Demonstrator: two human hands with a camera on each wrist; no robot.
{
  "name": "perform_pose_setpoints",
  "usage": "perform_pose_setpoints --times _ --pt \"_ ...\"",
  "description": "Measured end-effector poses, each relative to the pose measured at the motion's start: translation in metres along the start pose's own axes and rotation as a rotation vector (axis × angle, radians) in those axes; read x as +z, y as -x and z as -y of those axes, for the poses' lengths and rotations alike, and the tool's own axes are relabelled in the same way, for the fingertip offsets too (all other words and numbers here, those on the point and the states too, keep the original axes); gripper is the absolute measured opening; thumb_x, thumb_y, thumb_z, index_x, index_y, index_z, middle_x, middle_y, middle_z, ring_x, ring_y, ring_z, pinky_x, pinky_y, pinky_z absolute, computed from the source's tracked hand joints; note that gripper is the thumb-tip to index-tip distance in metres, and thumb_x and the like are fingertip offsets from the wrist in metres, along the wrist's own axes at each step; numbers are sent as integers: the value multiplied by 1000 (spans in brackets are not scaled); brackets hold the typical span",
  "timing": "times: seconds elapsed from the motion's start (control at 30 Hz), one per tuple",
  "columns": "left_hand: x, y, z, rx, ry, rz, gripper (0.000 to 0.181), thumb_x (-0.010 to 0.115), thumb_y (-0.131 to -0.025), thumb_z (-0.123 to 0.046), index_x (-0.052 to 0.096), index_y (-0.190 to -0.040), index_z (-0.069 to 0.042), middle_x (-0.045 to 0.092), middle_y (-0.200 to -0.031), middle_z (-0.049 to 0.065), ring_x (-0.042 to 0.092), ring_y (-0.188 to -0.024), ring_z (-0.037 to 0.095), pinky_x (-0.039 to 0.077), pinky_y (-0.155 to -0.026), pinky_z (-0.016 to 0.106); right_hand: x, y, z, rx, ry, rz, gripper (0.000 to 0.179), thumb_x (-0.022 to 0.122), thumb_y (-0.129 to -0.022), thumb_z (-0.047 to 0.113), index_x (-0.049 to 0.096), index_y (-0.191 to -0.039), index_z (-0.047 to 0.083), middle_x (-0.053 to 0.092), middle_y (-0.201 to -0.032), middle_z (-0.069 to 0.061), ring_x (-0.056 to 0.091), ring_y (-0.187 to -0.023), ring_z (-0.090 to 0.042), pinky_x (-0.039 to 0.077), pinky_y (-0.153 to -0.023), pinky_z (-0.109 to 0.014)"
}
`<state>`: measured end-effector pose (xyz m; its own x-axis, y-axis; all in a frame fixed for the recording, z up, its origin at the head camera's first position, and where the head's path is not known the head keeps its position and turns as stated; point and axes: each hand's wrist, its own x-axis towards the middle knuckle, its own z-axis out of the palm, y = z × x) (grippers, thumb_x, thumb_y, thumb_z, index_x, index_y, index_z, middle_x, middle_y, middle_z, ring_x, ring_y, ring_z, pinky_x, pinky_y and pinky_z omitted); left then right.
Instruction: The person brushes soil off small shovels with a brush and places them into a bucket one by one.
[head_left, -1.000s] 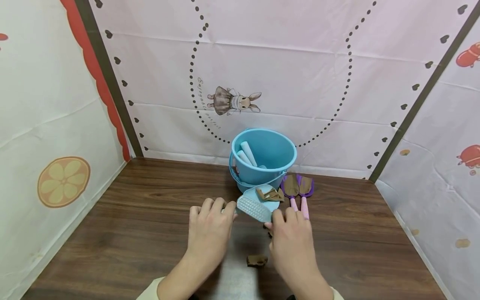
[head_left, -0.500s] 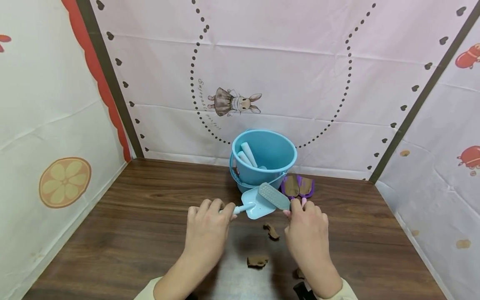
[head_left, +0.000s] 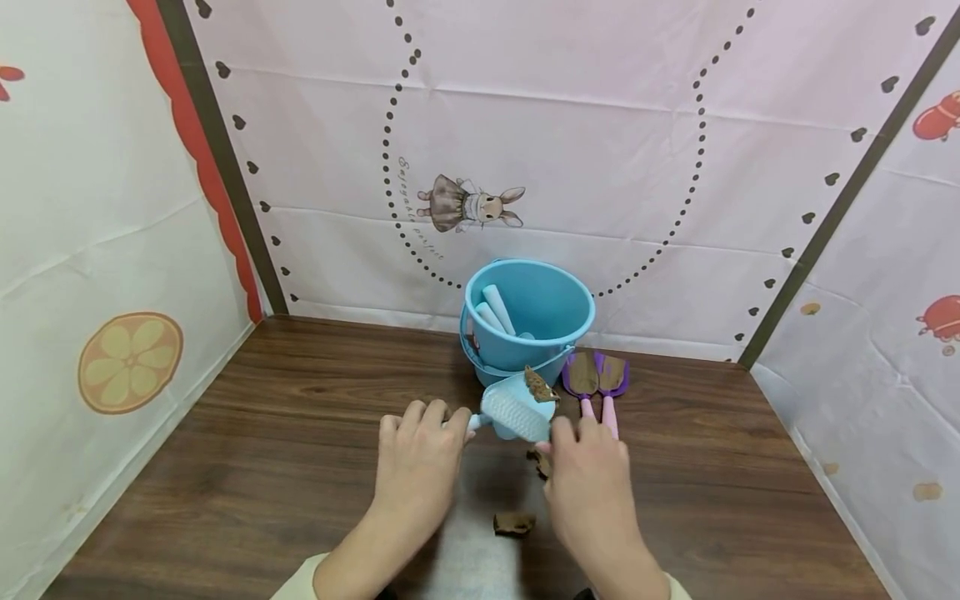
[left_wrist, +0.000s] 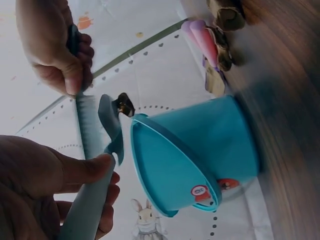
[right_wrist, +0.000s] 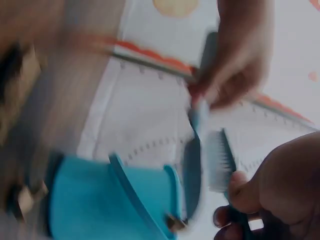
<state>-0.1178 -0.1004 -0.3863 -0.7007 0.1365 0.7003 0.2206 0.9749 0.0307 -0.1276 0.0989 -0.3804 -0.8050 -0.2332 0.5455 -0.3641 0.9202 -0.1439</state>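
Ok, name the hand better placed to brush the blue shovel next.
Likely the right hand: it holds the brush close to the shovel's blade and the brown scrap, while the left hand grips the blue shovel.

One bucket [head_left: 517, 352], one brush [head_left: 516, 416], at least three shovels [right_wrist: 192, 172] and three scraps [head_left: 513, 523] show.

A pale-blue shovel [head_left: 517, 384] and pale-bristled brush [head_left: 516, 417] before a bright-blue bucket [head_left: 510, 352]; pink-handled purple scoops [head_left: 609, 415] to its right, brown wood-grain table [head_left: 262, 467] beneath, pinkish, dot-and-heart-patterned backdrop [head_left: 322, 167] behind.
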Motion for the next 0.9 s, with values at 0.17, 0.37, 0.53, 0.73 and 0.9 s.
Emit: perform_pose_setpoints --times 0.17,0.37,0.53,0.73,0.9 --pt "-1 0 1 8 -1 -34 26 88 -74 -27 71 -87 -11 67 -81 6 58 -72 27 37 -60 40 8 1 1 -1 26 -49 25 78 -86 17 57 -80 7 52 -71 -10 54 -66 -31 36 -54 -39" --pt "-3 -1 2 5 3 -32 28 90 -72 -26 71 -85 -11 67 -80 6 56 -70 26 35 -59 38 6 -8 -21 95 41 -30 24 76 -90 19 72 -104 0 59 -79 -17 50 -61 -30 36 -54 -41" --pt "-3 0 2 -1 8 6 28 91 -72 -27 71 -84 -11 65 -77 5 53 -66 24 34 -57 36 5 -12 -31 125 40 -57 21 78 -88 18 65 -90 2 49 -69 -12 47 -59 -31 32 -52 -40" --pt "-5 0 4 -20 14 31 27 90 -73 -26 70 -84 -11 63 -77 4 53 -68 23 33 -58 37 -6 -13 -32 155 -5 -34 25 73 -94 22 64 -93 -1 56 -78 -17 56 -69 -36 40 -56 -45" --pt "-6 -1 3 -4 7 11 28 90 -72 -26 69 -84 -11 64 -78 4 56 -72 25 34 -58 38 -5 0 -2 -6 -35 17 21 69 -95 25 63 -92 5 55 -79 -9 56 -73 -30 39 -59 -39"
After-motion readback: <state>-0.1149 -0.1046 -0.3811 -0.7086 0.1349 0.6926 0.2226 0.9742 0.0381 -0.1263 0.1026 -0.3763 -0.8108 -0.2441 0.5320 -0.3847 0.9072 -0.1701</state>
